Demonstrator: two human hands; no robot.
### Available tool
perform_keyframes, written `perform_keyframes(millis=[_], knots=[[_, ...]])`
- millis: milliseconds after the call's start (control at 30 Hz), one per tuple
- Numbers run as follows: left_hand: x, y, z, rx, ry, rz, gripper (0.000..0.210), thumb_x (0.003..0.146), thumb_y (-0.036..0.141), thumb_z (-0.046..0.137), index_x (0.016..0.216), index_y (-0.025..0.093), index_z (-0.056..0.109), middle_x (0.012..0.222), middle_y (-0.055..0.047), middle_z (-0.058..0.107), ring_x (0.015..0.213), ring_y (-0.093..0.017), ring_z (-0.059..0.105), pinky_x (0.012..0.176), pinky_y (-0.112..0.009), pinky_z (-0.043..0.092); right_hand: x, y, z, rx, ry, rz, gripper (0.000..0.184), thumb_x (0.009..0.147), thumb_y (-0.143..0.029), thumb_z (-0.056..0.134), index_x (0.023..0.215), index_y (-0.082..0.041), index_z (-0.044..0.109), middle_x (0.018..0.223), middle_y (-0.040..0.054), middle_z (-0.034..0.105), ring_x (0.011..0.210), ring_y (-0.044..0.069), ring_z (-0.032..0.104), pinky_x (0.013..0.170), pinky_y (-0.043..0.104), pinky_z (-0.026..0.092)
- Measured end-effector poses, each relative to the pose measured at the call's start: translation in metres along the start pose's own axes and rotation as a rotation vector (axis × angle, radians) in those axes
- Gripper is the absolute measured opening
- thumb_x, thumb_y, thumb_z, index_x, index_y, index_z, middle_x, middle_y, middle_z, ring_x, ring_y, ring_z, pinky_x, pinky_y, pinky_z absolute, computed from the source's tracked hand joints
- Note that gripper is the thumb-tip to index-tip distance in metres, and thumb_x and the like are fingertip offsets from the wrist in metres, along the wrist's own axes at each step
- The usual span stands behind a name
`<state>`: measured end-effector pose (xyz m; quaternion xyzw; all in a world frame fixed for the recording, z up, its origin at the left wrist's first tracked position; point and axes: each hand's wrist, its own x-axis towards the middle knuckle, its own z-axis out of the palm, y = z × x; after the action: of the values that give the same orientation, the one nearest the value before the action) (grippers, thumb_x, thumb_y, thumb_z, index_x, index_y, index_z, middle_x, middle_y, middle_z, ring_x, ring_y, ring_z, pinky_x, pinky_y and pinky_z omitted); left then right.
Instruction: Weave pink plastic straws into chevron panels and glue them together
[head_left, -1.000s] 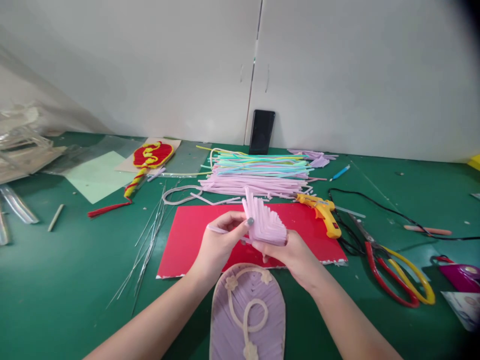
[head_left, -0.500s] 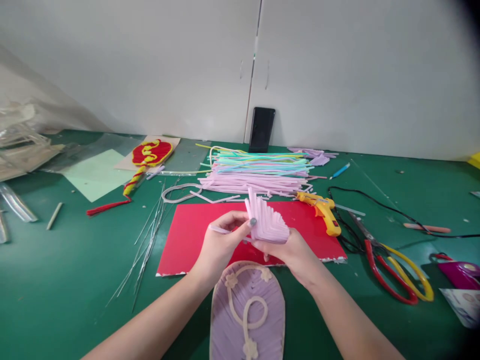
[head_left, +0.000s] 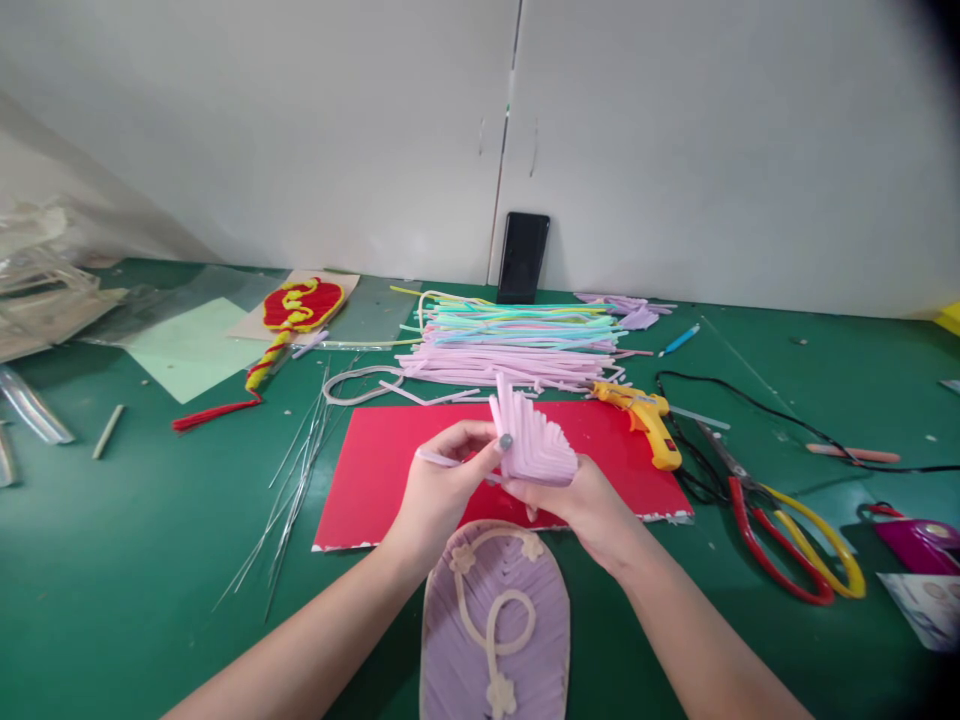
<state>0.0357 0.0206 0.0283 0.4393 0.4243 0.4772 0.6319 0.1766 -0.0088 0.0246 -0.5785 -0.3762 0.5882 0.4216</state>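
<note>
A folded piece of pale pink pipe cleaners [head_left: 537, 448], its strips packed side by side in a V pattern, is held up between both hands. My left hand [head_left: 459, 468] pinches its left edge with the thumb in front; a loose pink strand sticks out leftward from that hand. From below and the right, my right hand [head_left: 581, 505] grips the lower edge, its far fingers partly hidden. Beneath the hands lies a purple oval panel [head_left: 480, 600] with cream flowers and a looping cream cord. A red board [head_left: 375, 470] lies behind it.
Piled pastel pipe cleaners [head_left: 510, 345] lie beyond the board, before an upright black phone [head_left: 523, 258]. A yellow glue gun [head_left: 641, 420] rests on the board's right side, near large scissors [head_left: 780, 540]. Thin wires [head_left: 296, 490] and a red-and-yellow fan [head_left: 304, 305] are leftward.
</note>
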Motion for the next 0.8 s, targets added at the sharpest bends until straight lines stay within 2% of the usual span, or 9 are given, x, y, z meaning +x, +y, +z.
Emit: perform_keyframes(millis=[167, 300, 467, 667, 800], knots=[[0.0003, -0.0011, -0.0012, 0.008, -0.023, 0.013, 0.013, 0.069, 0.025, 0.068, 0.076, 0.015, 0.065, 0.072, 0.0, 0.065, 0.064, -0.01, 0.057, 0.058, -0.019, 0.046, -0.0011, -0.0007, 0.0009, -0.021, 0.028, -0.021, 0.025, 0.053, -0.031, 0.077, 0.071, -0.014, 0.069, 0.048, -0.002, 0.057, 0.049, 0.012, 0.051, 0.051, 0.026, 0.042], [0.0019, -0.0026, -0.003, 0.015, -0.068, 0.042, 0.021, 0.072, 0.028, 0.066, 0.088, 0.016, 0.064, 0.083, -0.003, 0.066, 0.074, -0.014, 0.06, 0.064, -0.022, 0.049, 0.0003, -0.0014, 0.0009, 0.02, 0.106, -0.067, 0.03, 0.053, -0.033, 0.077, 0.076, -0.015, 0.07, 0.054, -0.001, 0.061, 0.053, 0.013, 0.052, 0.053, 0.027, 0.041], [0.0035, -0.0039, -0.0057, 0.083, -0.036, 0.099, 0.014, 0.071, 0.026, 0.066, 0.081, 0.016, 0.065, 0.088, -0.004, 0.066, 0.084, -0.016, 0.059, 0.071, -0.022, 0.048, 0.001, -0.0037, -0.0021, 0.048, 0.159, -0.091, 0.029, 0.051, -0.036, 0.077, 0.068, -0.014, 0.066, 0.053, 0.0003, 0.06, 0.052, 0.015, 0.053, 0.053, 0.028, 0.042], [0.005, -0.0032, -0.0072, 0.135, 0.069, 0.105, 0.013, 0.067, 0.027, 0.069, 0.073, 0.016, 0.066, 0.073, -0.002, 0.065, 0.071, -0.015, 0.059, 0.065, -0.022, 0.046, 0.0005, -0.0038, -0.0047, 0.072, 0.169, -0.093, 0.026, 0.051, -0.034, 0.077, 0.062, -0.015, 0.065, 0.048, -0.0013, 0.056, 0.047, 0.013, 0.05, 0.05, 0.028, 0.042], [0.0052, -0.0025, -0.0073, 0.179, 0.086, 0.104, 0.013, 0.07, 0.029, 0.066, 0.068, 0.016, 0.066, 0.062, 0.0, 0.063, 0.062, -0.013, 0.056, 0.061, -0.021, 0.045, 0.0006, -0.0025, -0.0053, 0.031, 0.168, -0.096, 0.026, 0.051, -0.036, 0.077, 0.057, -0.015, 0.063, 0.045, -0.0021, 0.053, 0.047, 0.014, 0.05, 0.051, 0.028, 0.042]])
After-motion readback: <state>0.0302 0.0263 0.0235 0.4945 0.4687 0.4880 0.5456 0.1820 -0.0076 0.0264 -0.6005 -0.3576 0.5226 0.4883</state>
